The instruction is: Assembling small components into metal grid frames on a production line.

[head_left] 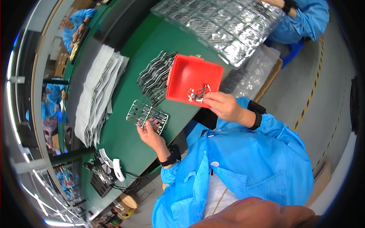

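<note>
Thin silver metal frame, rectangular, with rows of small parts set in it (146, 113): at the near edge of the long green counter (121, 136), just left of the red tray. Left hand (152, 137) grasps the frame along its near side, thumb over the lattice; cannot tell whether the frame rests on the counter or is lifted.

Square red plastic tray, shallow-walled (194, 76): reaches the counter's near edge. Inside, a small heap of shiny silver metal pieces (197, 94) lies toward its near right corner. Right hand (225, 107) is at that corner, thumb and fingertips drawn together beside the pieces; cannot tell whether one is pinched.

Beyond the frame, next to the tray's left wall: overlapping stack of similar dark and silver metal frames (156, 78).

Toward the counter's far edge: tall pile of whitish, wavy-edged sheets (100, 95).

Toward the left end: black device with white curved pieces (112, 165) and dark cables.

Toward the right end: large clear, gridded tray of shiny metal parts (228, 28); a blue-sleeved co-worker (310, 19) sits beside it, one hand at its rim.
</note>
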Available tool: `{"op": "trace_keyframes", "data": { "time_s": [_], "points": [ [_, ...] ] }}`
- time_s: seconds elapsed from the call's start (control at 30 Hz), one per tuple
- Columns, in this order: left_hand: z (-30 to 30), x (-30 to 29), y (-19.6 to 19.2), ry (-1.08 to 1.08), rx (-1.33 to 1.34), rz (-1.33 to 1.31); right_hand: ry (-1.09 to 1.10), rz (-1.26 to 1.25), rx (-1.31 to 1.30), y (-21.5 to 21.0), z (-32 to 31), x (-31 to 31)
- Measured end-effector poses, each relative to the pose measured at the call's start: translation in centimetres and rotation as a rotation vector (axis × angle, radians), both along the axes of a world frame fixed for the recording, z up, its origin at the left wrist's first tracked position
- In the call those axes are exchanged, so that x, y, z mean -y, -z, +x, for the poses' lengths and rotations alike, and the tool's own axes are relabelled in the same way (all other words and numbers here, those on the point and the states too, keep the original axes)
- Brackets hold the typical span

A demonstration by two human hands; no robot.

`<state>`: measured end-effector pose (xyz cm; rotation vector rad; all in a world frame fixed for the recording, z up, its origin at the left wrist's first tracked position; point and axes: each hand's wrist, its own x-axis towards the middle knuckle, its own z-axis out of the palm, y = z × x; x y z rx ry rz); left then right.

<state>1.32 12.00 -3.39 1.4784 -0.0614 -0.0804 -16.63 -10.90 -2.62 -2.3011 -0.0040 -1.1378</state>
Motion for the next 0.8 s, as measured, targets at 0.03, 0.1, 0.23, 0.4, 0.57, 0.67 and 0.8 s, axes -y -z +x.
{"op": "trace_keyframes", "data": {
  "time_s": [0.03,0.1,0.23,0.4,0.57,0.67,0.8],
  "points": [
    [0.1,0.1,0.0,0.025,-0.007,0.012,0.025,0.012,-0.007,0.6,-0.9,-0.3],
    [0.4,0.3,0.0,0.042,0.012,0.02,-0.013,0.021,-0.03,1.6,-2.7,-1.1],
    [0.7,0.5,-0.2,-0.032,0.025,0.094,-0.024,0.068,-0.061,2.9,-5.7,-1.3],
    [0.3,1.3,-0.4,-0.032,0.077,0.22,-0.01,0.093,-0.095,5.1,-8.3,-0.9],
    [0.6,0.8,-0.3,-0.012,0.166,0.457,-0.028,0.098,-0.076,5.1,-9.1,-0.6],
    [1.9,-0.3,1.2,-0.027,0.277,0.592,-0.049,0.092,-0.077,4.9,-8.9,-0.5],
    [1.2,0.3,-0.3,-0.069,0.301,0.948,-0.03,0.086,-0.05,5.1,-8.7,-0.5]
  ]
}}
